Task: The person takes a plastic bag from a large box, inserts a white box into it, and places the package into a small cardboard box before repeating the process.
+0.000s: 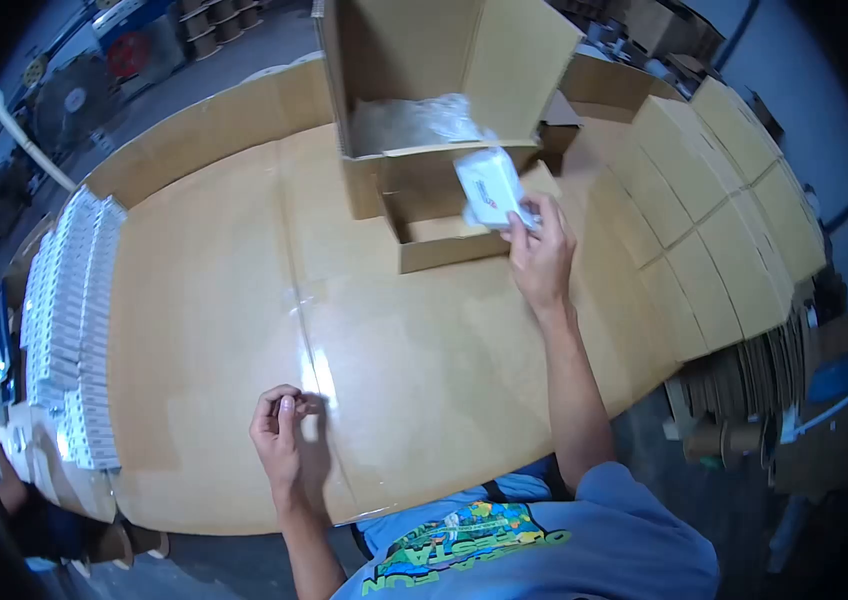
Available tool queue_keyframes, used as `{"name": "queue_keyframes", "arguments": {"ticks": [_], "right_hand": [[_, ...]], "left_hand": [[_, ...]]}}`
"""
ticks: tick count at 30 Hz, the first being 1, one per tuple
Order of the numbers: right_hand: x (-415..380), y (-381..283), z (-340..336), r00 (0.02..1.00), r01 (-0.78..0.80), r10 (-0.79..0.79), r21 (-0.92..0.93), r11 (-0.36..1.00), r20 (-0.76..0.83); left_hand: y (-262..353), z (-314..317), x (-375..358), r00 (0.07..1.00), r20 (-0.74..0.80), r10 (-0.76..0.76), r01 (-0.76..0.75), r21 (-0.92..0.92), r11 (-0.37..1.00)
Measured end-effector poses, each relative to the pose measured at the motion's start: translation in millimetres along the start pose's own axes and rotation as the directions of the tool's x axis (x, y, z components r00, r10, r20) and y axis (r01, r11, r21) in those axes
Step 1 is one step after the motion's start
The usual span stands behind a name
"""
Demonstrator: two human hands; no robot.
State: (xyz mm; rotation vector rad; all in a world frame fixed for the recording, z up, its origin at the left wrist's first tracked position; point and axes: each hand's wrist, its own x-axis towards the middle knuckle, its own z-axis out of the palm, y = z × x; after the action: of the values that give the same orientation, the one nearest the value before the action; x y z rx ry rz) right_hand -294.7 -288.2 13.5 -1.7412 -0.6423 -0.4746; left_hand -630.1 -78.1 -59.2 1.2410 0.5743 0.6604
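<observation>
My right hand (544, 255) pinches a small white packet (489, 188) with blue print by its lower right corner. The packet is held over a low, open cardboard tray (454, 250), hiding part of that tray's inside. Above the table's near half is my left hand (279, 430), its fingers loosely curled with the thumb against them and nothing visible in its grasp. Behind the tray stands a large open carton (404, 60) with clear plastic bags (424, 120) inside.
Several closed cardboard boxes (714, 220) stand stacked at the right of the brown table (194, 330). Rows of small white boxes (74, 290) line the left edge. A cardboard rim (214, 130) borders the far side. Flattened cardboard (754, 380) sits below on the right.
</observation>
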Motion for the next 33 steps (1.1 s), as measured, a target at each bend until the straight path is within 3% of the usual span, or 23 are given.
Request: {"name": "queue_keyframes", "arguments": {"ticks": [2,6,7,8,9,10,13,14,16,18,21,24,28,33], "right_hand": [[-5,5,4,0.995,0.095,-0.096,-0.241,0.966,0.008],[-7,45,6,0.995,0.095,-0.094,-0.467,0.879,0.025],[-4,18,12,0.998,0.061,-0.062,-0.419,0.906,0.012],[-3,21,15,0.996,0.090,-0.076,-0.447,0.890,0.049],[3,52,13,0.986,0.032,0.031,-0.371,0.928,0.164],[3,59,10,0.980,0.160,-0.079,-0.482,0.861,0.184],[12,70,5,0.951,0.243,-0.110,-0.481,0.843,0.288],[14,81,2,0.937,0.300,-0.157,-0.489,0.819,0.312],[17,91,6,0.960,0.189,-0.061,-0.470,0.862,0.273],[27,124,-8,0.929,0.266,-0.029,-0.610,0.747,0.370],[32,170,-19,0.889,0.427,-0.170,-0.637,0.642,0.424],[18,132,-8,0.890,0.430,-0.178,-0.645,0.631,0.419],[0,75,13,0.899,0.426,-0.214,-0.644,0.636,0.383],[3,65,25,0.880,0.456,-0.216,-0.622,0.636,0.423]], "left_hand": [[8,-17,2,0.997,-0.070,0.019,-0.015,0.067,0.998],[18,-60,9,0.988,-0.141,0.059,-0.031,0.198,0.980],[21,-71,11,0.984,-0.164,0.071,-0.037,0.199,0.979],[27,-78,16,0.979,-0.184,0.090,-0.048,0.222,0.974],[39,-105,11,0.965,-0.236,0.116,-0.055,0.250,0.967],[44,-117,12,0.952,-0.282,0.120,-0.037,0.284,0.958],[66,-146,13,0.905,-0.381,0.191,-0.015,0.419,0.908],[73,-160,14,0.889,-0.389,0.240,-0.022,0.487,0.873],[95,-187,21,0.832,-0.365,0.418,-0.075,0.672,0.736],[126,-213,28,0.767,-0.302,0.567,0.000,0.882,0.471],[158,-262,52,0.632,-0.122,0.765,0.088,0.992,0.086],[184,-307,71,0.574,-0.082,0.815,0.151,0.989,-0.007],[198,-347,84,0.622,-0.034,0.782,0.143,0.987,-0.071],[187,-366,90,0.710,-0.063,0.701,0.187,0.977,-0.102]]}}
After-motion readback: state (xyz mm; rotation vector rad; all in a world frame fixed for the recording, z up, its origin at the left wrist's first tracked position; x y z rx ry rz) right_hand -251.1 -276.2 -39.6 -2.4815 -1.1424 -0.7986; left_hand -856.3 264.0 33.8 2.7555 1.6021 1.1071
